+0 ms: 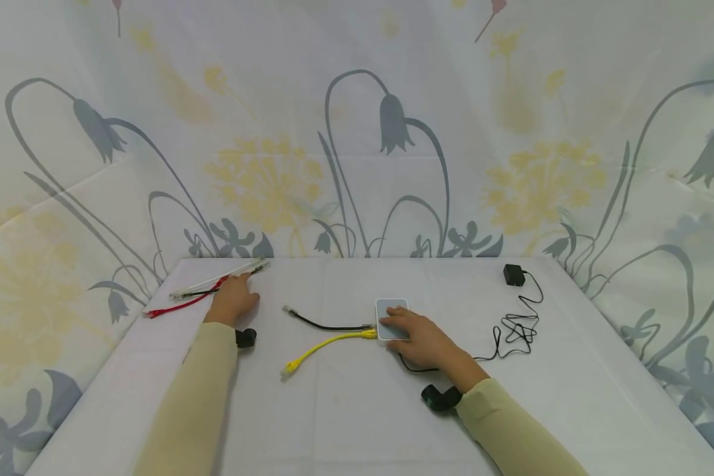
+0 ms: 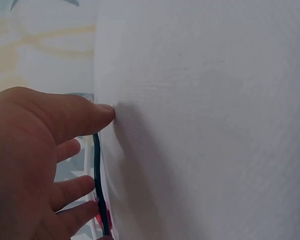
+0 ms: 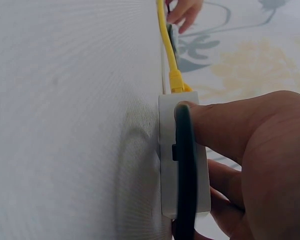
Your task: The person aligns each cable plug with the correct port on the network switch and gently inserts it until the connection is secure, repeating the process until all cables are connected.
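Observation:
My right hand [image 1: 421, 334] holds a small white router [image 1: 383, 304] with a grey top, its fingers across the top and its thumb on the near side, as the right wrist view shows. A yellow network cable [image 1: 327, 342] and a short black network cable [image 1: 327, 326] run left from the router. Its thin black power cord [image 3: 186, 165] passes in front of the thumb. At the far left, my left hand [image 1: 232, 301] reaches over loose cables, fingers spread. In the left wrist view, its fingertips lie beside a black cable [image 2: 97, 160]; whether they grip it is unclear.
A red cable [image 1: 178, 308] and a white cable [image 1: 217, 276] lie near the table's far left corner. The black power adapter [image 1: 514, 275] sits at the far right, its cord tangled [image 1: 519, 330] in front. Patterned cloth [image 1: 357, 165] hangs behind the white-covered table [image 1: 333, 423].

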A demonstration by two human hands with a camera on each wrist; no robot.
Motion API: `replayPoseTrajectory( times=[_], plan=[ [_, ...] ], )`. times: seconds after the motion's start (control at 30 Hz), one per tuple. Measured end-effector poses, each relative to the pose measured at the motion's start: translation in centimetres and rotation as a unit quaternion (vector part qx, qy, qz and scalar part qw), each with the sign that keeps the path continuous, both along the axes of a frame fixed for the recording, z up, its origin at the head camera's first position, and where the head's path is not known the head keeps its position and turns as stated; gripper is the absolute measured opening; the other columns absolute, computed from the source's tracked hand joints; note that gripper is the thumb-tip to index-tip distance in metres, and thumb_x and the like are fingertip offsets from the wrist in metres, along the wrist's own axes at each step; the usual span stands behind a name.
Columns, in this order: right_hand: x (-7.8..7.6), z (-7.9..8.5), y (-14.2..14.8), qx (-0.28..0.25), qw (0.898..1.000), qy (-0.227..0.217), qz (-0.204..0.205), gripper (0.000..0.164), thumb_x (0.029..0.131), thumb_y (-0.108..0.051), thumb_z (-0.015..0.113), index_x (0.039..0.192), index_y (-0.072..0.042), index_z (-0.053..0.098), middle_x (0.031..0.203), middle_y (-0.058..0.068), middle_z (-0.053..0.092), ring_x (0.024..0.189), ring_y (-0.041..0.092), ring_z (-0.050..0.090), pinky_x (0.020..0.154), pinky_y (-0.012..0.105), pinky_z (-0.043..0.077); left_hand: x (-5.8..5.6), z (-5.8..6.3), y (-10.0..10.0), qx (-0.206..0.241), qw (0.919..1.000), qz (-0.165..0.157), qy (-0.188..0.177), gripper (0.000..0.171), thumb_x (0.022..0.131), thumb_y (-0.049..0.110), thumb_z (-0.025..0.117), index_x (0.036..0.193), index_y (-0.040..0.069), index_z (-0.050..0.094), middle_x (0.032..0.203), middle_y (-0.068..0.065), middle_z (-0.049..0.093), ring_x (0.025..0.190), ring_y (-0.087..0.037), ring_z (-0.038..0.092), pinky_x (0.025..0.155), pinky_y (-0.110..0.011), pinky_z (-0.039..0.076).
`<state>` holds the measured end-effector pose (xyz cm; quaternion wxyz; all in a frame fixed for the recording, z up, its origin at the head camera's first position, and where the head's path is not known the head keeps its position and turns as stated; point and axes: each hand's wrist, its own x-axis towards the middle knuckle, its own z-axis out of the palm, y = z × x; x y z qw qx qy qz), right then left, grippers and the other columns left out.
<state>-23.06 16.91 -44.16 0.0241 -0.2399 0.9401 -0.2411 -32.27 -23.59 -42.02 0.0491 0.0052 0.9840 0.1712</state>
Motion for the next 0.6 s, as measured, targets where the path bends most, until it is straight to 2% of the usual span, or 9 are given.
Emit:
replayPoseTrajectory(
  times=[0.17, 0.3, 0.6],
  plan=[
    [0.0, -0.1, 0.0, -0.002, 1.000, 0.001, -0.001, 0.047, 0.092, -0.030, 0.066, 0.136, -0.019, 0.057, 0.152, 0.006, 0.042, 0.143, 0.030, 0.035, 0.111, 0.052, 0.035, 0.0, -0.1, -0.2, -0.001, 0.9999, 0.010, -0.005, 0.064, 0.091, 0.021, 0.048, 0.147, -0.004, 0.031, 0.147, -0.035, 0.031, 0.136, -0.051, 0.030, 0.106, -0.066, 0.031],
    [0.0, -0.1, 0.0, -0.002, 1.000, 0.001, -0.002, 0.047, 0.092, -0.031, 0.066, 0.136, -0.020, 0.057, 0.152, 0.006, 0.042, 0.142, 0.030, 0.036, 0.111, 0.051, 0.035, 0.1, -0.1, -0.2, -0.017, 0.9998, 0.014, -0.002, 0.063, 0.091, 0.023, 0.047, 0.147, -0.002, 0.033, 0.145, -0.034, 0.034, 0.134, -0.052, 0.032, 0.104, -0.068, 0.031],
    [-0.1, -0.1, 0.0, -0.001, 1.000, -0.003, -0.003, 0.047, 0.092, -0.031, 0.066, 0.136, -0.021, 0.057, 0.153, 0.005, 0.041, 0.143, 0.030, 0.035, 0.112, 0.051, 0.034, 0.8, -0.2, 0.9, -0.043, 0.9972, 0.052, 0.032, 0.051, 0.093, 0.021, 0.045, 0.140, 0.004, 0.046, 0.139, -0.033, 0.042, 0.127, -0.054, 0.036, 0.100, -0.070, 0.030]
  ],
)
